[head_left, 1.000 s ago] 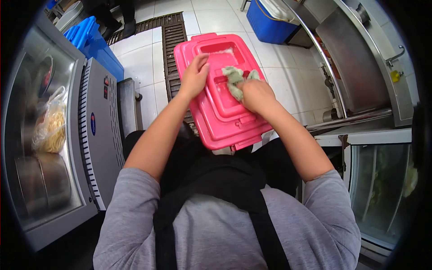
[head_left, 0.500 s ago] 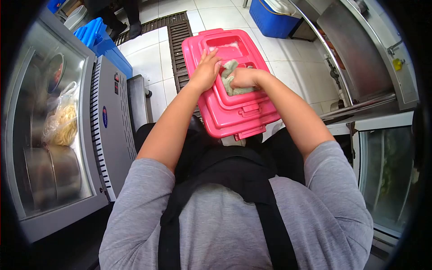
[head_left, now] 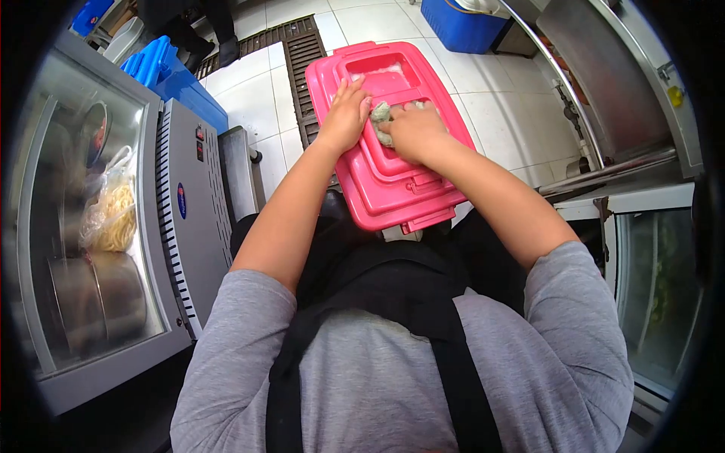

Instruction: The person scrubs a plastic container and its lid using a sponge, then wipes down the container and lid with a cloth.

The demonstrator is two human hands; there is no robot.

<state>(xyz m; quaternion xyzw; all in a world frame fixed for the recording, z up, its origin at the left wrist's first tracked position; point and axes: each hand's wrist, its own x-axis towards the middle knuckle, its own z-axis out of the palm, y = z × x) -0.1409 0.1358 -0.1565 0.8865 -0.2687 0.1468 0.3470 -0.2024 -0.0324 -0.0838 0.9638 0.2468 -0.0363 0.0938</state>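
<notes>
A pink plastic lidded box (head_left: 370, 205) stands in front of my legs, its lid marked by recessed panels. Whitish suds or wet residue show in the far recess. My left hand (head_left: 346, 115) lies on the left part of the lid, fingers stretched out and holding nothing. In the nearer recess, my right hand (head_left: 417, 134) presses a greyish-green cloth (head_left: 381, 121) against the lid. That hand partly covers the cloth, which is bunched under its fingers.
On the left is a glass-fronted fridge (head_left: 170, 226) with a bag of noodles (head_left: 113, 215) and metal pots inside. A blue bin (head_left: 185, 83) stands behind it. A floor drain grate (head_left: 302, 75) runs beyond. Another person's legs (head_left: 219, 30) are at the top. A blue cooler (head_left: 461, 26) stands at upper right.
My right hand has shifted a little up and right over the near recess, with the cloth still under it. The left hand stays in about the same place on the lid.
</notes>
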